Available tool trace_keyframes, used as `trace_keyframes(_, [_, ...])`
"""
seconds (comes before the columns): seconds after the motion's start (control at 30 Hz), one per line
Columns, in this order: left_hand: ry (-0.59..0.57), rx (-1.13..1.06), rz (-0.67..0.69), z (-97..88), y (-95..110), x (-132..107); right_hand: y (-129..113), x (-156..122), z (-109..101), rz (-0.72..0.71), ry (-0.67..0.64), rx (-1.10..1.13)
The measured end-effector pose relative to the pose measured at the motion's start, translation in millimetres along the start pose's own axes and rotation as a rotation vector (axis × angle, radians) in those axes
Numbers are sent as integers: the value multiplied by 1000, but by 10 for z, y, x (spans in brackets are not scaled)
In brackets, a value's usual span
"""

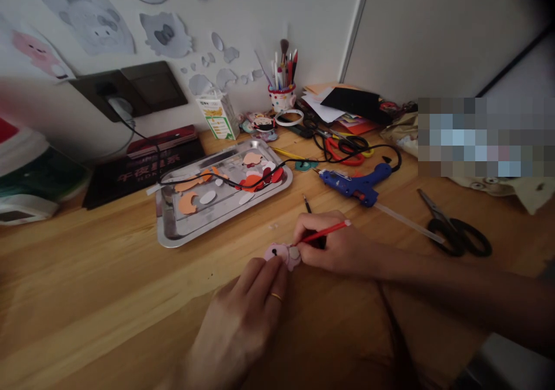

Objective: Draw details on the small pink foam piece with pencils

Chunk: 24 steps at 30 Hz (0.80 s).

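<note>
On table [108, 268] — right fingers [304, 223] clamped on red pen [329, 230], left fingers [254, 271] together, holding pink cutout [281, 249].

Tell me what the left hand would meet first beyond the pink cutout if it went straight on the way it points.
Most likely the right hand, which grips a red pen-like tool just past the pink cutout at the fingertips of the left hand. Depth is unclear in this single view.

From afar I have my left hand [245, 303] extended from seven o'clock, back upward, fingers [252, 273] bent downward; my right hand [333, 251] pinches near five o'clock, its bare forearm [442, 277] toward four o'clock
</note>
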<state>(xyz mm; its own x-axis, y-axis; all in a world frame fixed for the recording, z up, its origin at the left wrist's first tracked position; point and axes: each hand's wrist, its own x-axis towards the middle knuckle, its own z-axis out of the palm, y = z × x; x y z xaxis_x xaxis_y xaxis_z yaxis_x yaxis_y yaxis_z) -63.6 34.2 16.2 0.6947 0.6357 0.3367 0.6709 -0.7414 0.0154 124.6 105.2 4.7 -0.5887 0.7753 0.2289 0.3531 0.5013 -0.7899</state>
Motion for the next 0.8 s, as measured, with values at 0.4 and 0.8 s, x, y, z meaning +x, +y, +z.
trace_keyframes(0.4, [15,7,15,14,-13,-12,15,-17,0,-11,-44,34])
trace_keyframes(0.8, [29,20,20,19,-14,-12,12,-15,-1,-5,-56,61])
